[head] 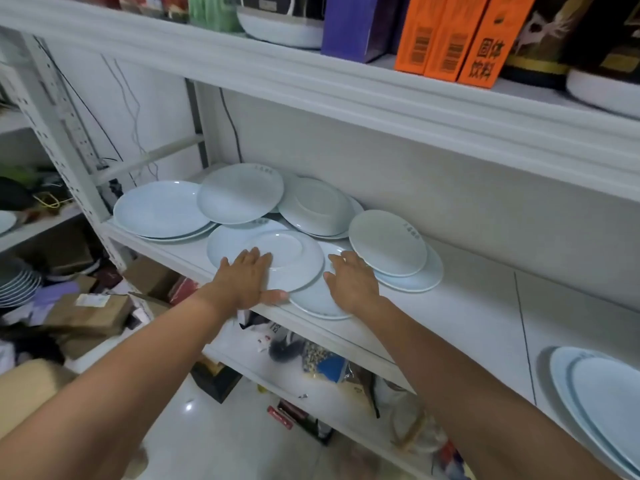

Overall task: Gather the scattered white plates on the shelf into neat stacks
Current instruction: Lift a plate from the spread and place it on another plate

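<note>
Just beneath left hand (247, 276), overturned plate (296, 259)

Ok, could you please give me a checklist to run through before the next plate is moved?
1. Left hand on the upside-down plate, fingers flat, thumb at rim: ok.
2. Right hand on the front plate: ok.
3. Nothing atop the upside-down plate: ok.
4. Whole front plate on the shelf: cannot tell.
5. Every plate facing up: not ok, the back plate is upside down too.
</note>
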